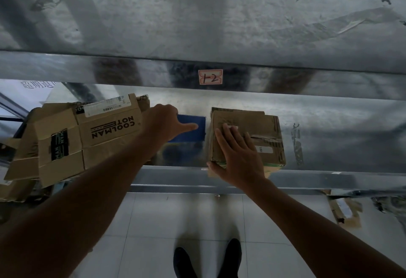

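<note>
Small carton (267,128): sits on the metal shelf (340,137), its near edge over the shelf's front lip (307,178); taped, with a white sticker on top.
Blue flat item (196,134): on the shelf just left of the small carton, partly hidden by the left hand.
Printed carton (105,132): further left of the small carton, tilted, and also hanging past the front lip.
Right hand (239,157): palm down on the small carton's near left part. Its fingers (228,138) are straight and spread, pressing rather than gripping, with the thumb at the lower corner.
Left hand (161,122): reaches in left of the small carton, above the blue flat item, thumb (189,126) pointing toward the carton. Its fingers are hidden behind the knuckles, so whether they grasp anything cannot be told.
Risk 1: a flat press gives no real hold, so a pull toward the body would likely tip the small carton off the lip.
Risk 2: the left forearm runs close to the printed carton, and a sideways sweep could dislodge it.
</note>
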`<state>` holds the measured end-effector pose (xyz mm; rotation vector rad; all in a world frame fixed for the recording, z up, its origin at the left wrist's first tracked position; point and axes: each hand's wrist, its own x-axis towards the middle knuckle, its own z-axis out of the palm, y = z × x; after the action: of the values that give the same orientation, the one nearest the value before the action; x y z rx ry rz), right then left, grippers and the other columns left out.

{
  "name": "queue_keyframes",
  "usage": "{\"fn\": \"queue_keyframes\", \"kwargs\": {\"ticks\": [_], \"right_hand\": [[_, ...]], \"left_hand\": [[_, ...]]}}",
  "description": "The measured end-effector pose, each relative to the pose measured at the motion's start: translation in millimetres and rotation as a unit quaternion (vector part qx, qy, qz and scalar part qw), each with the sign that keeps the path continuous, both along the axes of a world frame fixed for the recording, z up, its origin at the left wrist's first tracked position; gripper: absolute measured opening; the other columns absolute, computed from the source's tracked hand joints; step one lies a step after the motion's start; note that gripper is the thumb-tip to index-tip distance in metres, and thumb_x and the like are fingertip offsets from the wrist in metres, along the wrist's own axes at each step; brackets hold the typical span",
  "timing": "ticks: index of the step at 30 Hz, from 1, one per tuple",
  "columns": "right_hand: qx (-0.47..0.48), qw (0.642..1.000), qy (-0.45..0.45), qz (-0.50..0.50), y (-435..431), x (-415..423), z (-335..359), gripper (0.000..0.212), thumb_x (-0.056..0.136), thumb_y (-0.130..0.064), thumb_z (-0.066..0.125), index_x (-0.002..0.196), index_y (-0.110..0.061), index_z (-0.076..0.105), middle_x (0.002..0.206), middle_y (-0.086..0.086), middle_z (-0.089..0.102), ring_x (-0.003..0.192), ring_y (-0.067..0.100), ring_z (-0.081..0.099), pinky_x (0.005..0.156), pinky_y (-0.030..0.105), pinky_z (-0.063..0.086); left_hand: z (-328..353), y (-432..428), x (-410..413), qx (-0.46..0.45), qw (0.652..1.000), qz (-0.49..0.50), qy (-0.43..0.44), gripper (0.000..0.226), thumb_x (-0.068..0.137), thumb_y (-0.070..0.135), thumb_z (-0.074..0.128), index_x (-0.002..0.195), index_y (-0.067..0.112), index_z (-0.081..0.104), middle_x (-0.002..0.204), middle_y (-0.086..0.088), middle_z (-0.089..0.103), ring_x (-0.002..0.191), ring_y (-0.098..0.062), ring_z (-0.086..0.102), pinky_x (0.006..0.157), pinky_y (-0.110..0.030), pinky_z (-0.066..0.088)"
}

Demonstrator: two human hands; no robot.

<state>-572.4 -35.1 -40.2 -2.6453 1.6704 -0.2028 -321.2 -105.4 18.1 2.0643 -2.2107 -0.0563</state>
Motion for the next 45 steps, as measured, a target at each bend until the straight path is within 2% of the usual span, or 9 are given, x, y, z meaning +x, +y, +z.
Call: {"fn": "queue_keyframes", "kwargs": {"ticks": [5, 11, 15, 20, 24, 28, 36, 41, 45], "right_hand": [[0.003, 1.0, -0.007, -0.002, 0.6, 0.2, -0.1, 0.095, 0.088, -0.074, 0.046, 0.161, -0.015, 0.026, 0.168, 0.013, 0.022, 0.154, 0.035, 0.023, 0.122, 0.057, 0.027], [0.028, 1.0, -0.003, -0.003, -1.6, 5.1, 9.4, 0.091, 0.084, -0.071, 0.045, 0.161, -0.027, 0.023, 0.167, 0.012, 0.024, 0.153, 0.036, 0.024, 0.119, 0.061, 0.028], [0.053, 0.998, 0.01, -0.026, 1.1, 21.5, 17.5, 0.089, 0.082, -0.064, 0.048, 0.159, -0.027, 0.024, 0.166, 0.014, 0.022, 0.153, 0.04, 0.017, 0.117, 0.072, 0.015], [0.059, 0.997, -0.049, -0.013, 1.2, 14.2, 22.1, 0.074, 0.087, -0.053, 0.038, 0.156, -0.028, 0.03, 0.168, 0.007, 0.022, 0.156, 0.034, 0.012, 0.12, 0.07, 0.01], [0.048, 0.994, -0.089, -0.034, 0.0, -0.7, 22.7, 0.084, 0.085, -0.071, 0.037, 0.155, -0.023, 0.032, 0.166, 0.007, 0.027, 0.156, 0.031, 0.016, 0.122, 0.066, 0.012], [0.046, 0.992, -0.011, -0.116, -1.4, -13.1, 15.7, 0.1, 0.084, -0.089, 0.007, 0.162, -0.027, 0.017, 0.17, 0.012, 0.008, 0.157, 0.038, 0.003, 0.121, 0.064, -0.007], [0.061, 0.992, -0.025, -0.106, 0.2, -39.3, 15.5, 0.098, 0.087, -0.085, -0.003, 0.163, -0.024, 0.007, 0.171, 0.01, 0.001, 0.158, 0.028, -0.001, 0.127, 0.055, 0.006], [0.054, 0.996, 0.002, -0.077, -1.4, -54.9, 14.7, 0.091, 0.087, -0.087, 0.003, 0.161, -0.035, 0.015, 0.169, 0.002, 0.007, 0.158, 0.028, 0.006, 0.122, 0.067, 0.003], [-0.004, 0.998, -0.043, -0.039, 2.9, -65.1, 13.6, 0.084, 0.096, -0.079, 0.016, 0.158, -0.026, 0.033, 0.168, 0.007, 0.021, 0.157, 0.031, 0.012, 0.12, 0.068, 0.014]], "left_hand": [[-8.0, 15.7, 0.4, -0.044, 0.998, 0.026, 0.031, 0.073, 0.072, 0.087, 0.05, 0.06, 0.015, 0.049, 0.048, 0.007, 0.042, 0.044, -0.006, 0.04, 0.051, -0.024, 0.032], [-4.1, 35.0, 3.3, -0.073, 0.992, 0.062, 0.088, 0.065, 0.072, 0.086, 0.05, 0.067, 0.021, 0.047, 0.056, 0.004, 0.048, 0.049, -0.01, 0.045, 0.052, -0.024, 0.035], [5.1, 48.8, 5.1, -0.089, 0.984, 0.084, 0.129, 0.06, 0.073, 0.08, 0.058, 0.069, 0.02, 0.05, 0.057, 0.004, 0.05, 0.05, -0.012, 0.048, 0.049, -0.024, 0.036], [14.0, 59.5, 7.8, -0.101, 0.98, 0.087, 0.147, 0.063, 0.072, 0.082, 0.051, 0.067, 0.019, 0.051, 0.055, 0.004, 0.05, 0.048, -0.011, 0.047, 0.046, -0.02, 0.029], [16.6, 63.3, 7.8, -0.114, 0.98, 0.077, 0.142, 0.066, 0.073, 0.082, 0.05, 0.068, 0.017, 0.055, 0.055, 0.002, 0.054, 0.048, -0.014, 0.051, 0.047, -0.022, 0.033], [19.2, 65.2, 3.3, -0.114, 0.98, 0.066, 0.15, 0.064, 0.074, 0.078, 0.055, 0.069, 0.014, 0.056, 0.056, 0.001, 0.054, 0.049, -0.014, 0.051, 0.046, -0.021, 0.031], [26.2, 66.2, -13.4, -0.124, 0.978, 0.035, 0.163, 0.056, 0.074, 0.074, 0.057, 0.065, 0.019, 0.049, 0.055, 0.002, 0.05, 0.046, -0.006, 0.041, 0.046, -0.016, 0.026], [29.4, 61.5, -13.6, -0.137, 0.978, 0.016, 0.154, 0.058, 0.075, 0.076, 0.058, 0.067, 0.018, 0.055, 0.055, 0.005, 0.05, 0.046, -0.008, 0.045, 0.045, -0.017, 0.028], [28.0, 59.0, -6.3, -0.141, 0.977, 0.011, 0.161, 0.064, 0.077, 0.082, 0.055, 0.069, 0.018, 0.056, 0.054, 0.006, 0.051, 0.045, -0.005, 0.045, 0.045, -0.017, 0.03]]}}
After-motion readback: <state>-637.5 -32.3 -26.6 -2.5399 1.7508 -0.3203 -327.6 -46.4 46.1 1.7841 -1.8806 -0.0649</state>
